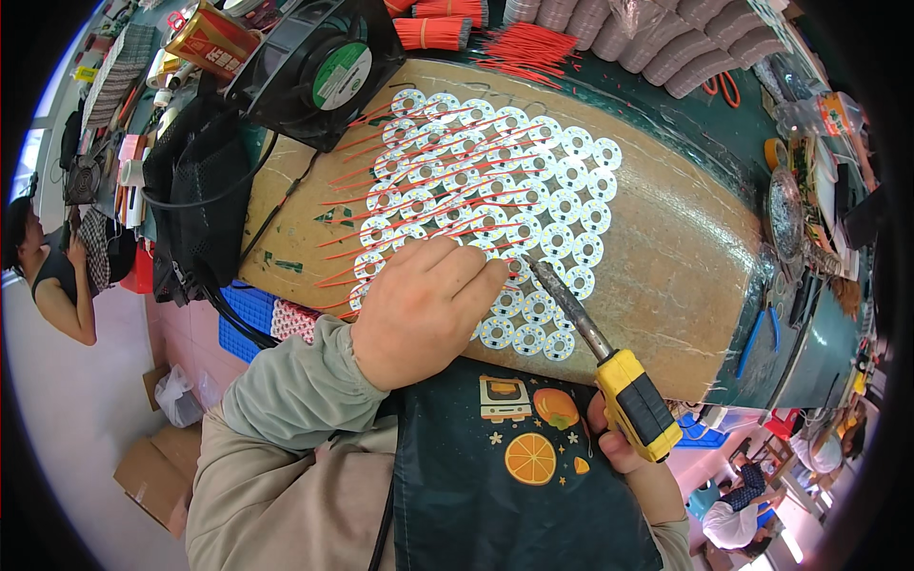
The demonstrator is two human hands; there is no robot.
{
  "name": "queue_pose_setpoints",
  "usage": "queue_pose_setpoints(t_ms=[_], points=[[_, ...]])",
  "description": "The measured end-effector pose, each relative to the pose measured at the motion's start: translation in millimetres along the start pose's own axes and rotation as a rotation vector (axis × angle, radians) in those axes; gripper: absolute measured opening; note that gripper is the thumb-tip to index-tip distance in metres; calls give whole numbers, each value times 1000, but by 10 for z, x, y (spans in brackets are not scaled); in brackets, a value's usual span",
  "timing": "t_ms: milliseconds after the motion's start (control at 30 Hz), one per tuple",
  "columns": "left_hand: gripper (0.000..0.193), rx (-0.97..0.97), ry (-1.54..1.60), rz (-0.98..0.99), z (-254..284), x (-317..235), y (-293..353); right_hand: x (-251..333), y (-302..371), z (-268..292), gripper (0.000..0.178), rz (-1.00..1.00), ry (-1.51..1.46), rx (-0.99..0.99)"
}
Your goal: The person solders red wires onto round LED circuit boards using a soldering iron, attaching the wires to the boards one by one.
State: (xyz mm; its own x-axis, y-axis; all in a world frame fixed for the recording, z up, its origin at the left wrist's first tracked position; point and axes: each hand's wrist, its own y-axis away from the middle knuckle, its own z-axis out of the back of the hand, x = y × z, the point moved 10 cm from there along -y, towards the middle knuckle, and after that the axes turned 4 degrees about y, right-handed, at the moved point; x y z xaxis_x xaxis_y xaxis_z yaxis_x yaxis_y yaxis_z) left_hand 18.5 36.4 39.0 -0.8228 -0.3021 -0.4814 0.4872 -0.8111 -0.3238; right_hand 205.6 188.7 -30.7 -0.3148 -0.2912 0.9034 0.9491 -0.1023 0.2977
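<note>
Left hand (424,306) — knuckles up, curled over white discs (515,228)

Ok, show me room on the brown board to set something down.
Widest: right side of the brown board, between white ring-shaped LED discs and dark green tabletop. A narrower patch lies left, between red wires and a black cord. The middle is crowded: discs, wires, left hand, yellow-and-black soldering iron.

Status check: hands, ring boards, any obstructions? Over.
Right hand gripping soldering iron, tip at LED ring boards. Left hand blocking some boards, grip hidden. Red wires lie across many.
</note>
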Motion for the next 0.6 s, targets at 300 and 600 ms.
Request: queue_pose_setpoints(t_ms=[300,600], points=[[31,-19,46,8,62,32,27,26,12,25,53,35,-18,-41],[26,114,9,105,344,7,3,-41,38,56,51,44,2,19]])
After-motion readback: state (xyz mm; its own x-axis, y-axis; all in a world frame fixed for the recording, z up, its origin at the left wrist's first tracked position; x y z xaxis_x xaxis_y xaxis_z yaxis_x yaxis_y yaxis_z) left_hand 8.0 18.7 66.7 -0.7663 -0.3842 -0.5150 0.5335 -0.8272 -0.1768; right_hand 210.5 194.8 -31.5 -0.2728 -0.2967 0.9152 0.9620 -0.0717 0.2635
